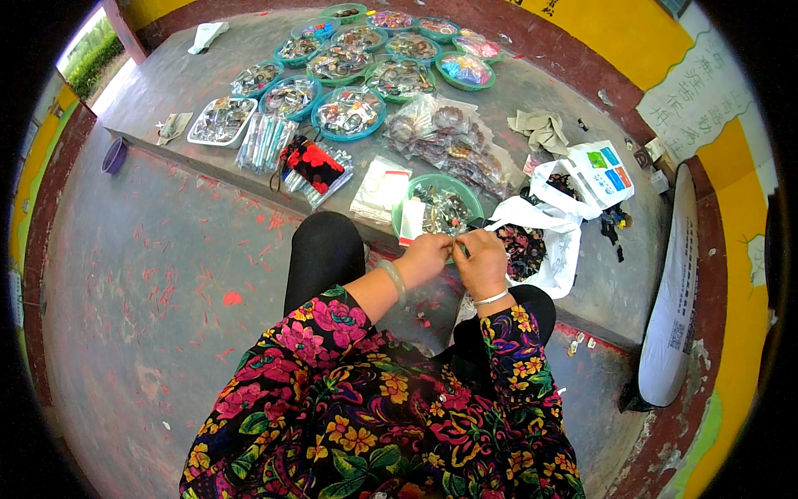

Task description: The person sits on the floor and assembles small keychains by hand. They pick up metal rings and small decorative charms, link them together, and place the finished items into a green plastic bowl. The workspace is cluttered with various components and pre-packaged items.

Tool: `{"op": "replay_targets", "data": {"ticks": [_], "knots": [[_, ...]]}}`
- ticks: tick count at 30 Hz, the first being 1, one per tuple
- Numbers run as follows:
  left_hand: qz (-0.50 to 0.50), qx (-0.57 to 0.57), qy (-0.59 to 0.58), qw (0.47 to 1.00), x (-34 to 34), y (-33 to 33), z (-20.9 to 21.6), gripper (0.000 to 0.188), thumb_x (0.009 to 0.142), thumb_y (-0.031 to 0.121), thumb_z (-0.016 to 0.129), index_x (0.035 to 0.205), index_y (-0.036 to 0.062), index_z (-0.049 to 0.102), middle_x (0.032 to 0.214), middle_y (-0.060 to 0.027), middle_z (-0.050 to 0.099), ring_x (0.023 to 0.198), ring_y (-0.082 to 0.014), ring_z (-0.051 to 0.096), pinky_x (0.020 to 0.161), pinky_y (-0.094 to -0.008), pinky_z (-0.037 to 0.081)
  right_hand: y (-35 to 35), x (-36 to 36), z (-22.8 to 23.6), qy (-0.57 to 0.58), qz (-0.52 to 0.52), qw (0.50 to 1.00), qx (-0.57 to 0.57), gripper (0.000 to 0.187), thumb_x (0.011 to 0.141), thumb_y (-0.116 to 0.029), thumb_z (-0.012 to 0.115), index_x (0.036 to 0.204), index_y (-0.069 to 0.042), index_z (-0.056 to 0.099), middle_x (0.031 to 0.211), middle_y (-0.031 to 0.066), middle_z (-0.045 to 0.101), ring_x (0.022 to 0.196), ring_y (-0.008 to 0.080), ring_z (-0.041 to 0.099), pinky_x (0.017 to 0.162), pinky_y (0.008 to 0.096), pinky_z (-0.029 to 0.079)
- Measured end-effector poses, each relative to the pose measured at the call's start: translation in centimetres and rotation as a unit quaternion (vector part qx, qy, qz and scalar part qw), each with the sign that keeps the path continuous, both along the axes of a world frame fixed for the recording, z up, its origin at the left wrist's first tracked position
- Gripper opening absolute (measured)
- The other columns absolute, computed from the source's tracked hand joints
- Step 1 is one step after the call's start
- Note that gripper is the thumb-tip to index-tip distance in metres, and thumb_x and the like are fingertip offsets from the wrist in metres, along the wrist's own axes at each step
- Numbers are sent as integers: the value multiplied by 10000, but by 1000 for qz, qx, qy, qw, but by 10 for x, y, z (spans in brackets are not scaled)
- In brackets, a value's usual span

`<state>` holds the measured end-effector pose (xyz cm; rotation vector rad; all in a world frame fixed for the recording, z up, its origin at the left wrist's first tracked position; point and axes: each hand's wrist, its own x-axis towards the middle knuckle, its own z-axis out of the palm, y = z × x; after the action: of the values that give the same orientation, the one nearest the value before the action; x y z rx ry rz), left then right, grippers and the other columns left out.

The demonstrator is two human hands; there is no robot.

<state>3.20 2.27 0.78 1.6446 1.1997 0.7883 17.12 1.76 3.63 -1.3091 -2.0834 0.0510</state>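
Note:
My left hand (424,259) and my right hand (484,264) meet in front of my knees, fingertips pinched together. Whatever small thing lies between them is too small to make out. Just beyond them is a green basket (472,196) of small packed items. A white card with red marking (411,221) leans at its near left side, close to my left fingers. Beside my right hand lies an open white plastic bag (565,264) with dark, colourful small pieces (522,249) inside. Left of the basket rests a stack of white packets with red edges (380,190).
On the raised grey ledge stand several round baskets (349,114) of packaged trinkets and a white rectangular tray (198,133). Clear bags of brown rings (453,137), a red-and-black pouch (316,165), a grey cloth (540,129) and a printed white bag (600,176) lie nearer.

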Motion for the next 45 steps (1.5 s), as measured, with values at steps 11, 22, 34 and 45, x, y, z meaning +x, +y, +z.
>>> {"op": "replay_targets", "data": {"ticks": [11, 22, 34, 45], "knots": [[-13, 30, 3, 999, 2, 1, -9, 184, 801, 111, 524, 935, 13, 602, 805, -203, 599, 730, -313, 583, 663, -354, 451, 1, 3, -4, 15, -6, 1000, -13, 59, 650, -85, 612, 692, -49, 589, 700, 99, 549, 683, 294, 533, 620, 383, 419], [4, 123, 43, 991, 2, 0, -12, 166, 790, 137, 534, 893, 38, 619, 758, -197, 595, 704, -353, 581, 633, -377, 465, 0, -1, 4, 9, -12, 1000, 5, 49, 625, -71, 612, 664, -47, 593, 670, 96, 556, 654, 287, 539, 600, 373, 431], [32, -47, -95, 994, -2, 2, -5, 173, 831, 130, 530, 884, -11, 613, 730, -111, 611, 670, -189, 587, 610, -289, 455, 9, 12, -8, 175, -21, 978, -115, 36, 662, -73, 616, 674, -39, 615, 638, 73, 575, 563, 190, 556, 517, 288, 426], [136, -265, -413, 861, -23, 22, -9, 157, 855, 82, 494, 875, -55, 569, 892, -98, 586, 801, -161, 579, 724, -248, 502, 17, 37, -8, 522, -36, 805, -280, 42, 767, -26, 600, 786, -4, 630, 705, -45, 574, 613, 16, 451, 562, 160, 347]]}}
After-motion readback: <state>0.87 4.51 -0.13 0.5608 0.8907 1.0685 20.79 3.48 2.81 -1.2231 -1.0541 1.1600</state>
